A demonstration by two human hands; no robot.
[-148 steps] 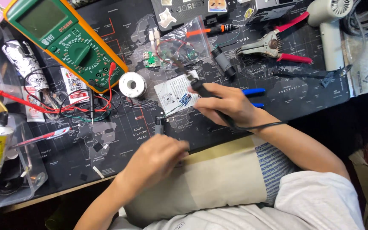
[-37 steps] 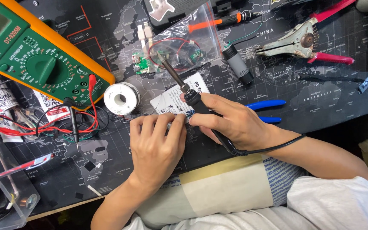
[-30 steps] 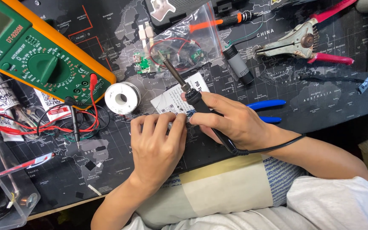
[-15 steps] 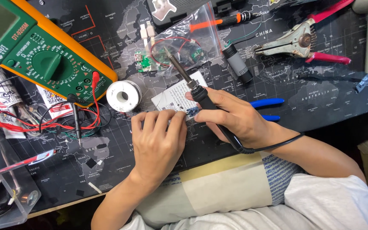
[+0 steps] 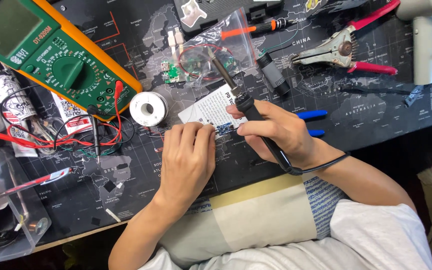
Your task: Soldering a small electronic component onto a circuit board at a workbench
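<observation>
My right hand [image 5: 281, 135] grips a black soldering iron [image 5: 236, 95], its metal tip pointing up and away over a clear plastic bag [image 5: 216, 50]. My left hand [image 5: 186, 160] lies palm down on the dark map-print mat [image 5: 126, 185], fingertips pressing the edge of a small white card [image 5: 211, 107]. A tiny blue circuit board [image 5: 222, 130] sits between the two hands, pinched by my right thumb and fingers. The iron's black cord [image 5: 316, 167] loops back over my right wrist.
A green and orange multimeter [image 5: 51, 60] with red and black leads [image 5: 101, 135] lies at the upper left. A solder spool [image 5: 147, 107] sits beside the card. Red-handled wire strippers [image 5: 346, 50], a small green board [image 5: 172, 74] and a clear box [image 5: 6, 220] are around.
My left hand came up from the mat's front edge to the white card. The right hand turned the soldering iron so its tip points away, up toward the plastic bag.
</observation>
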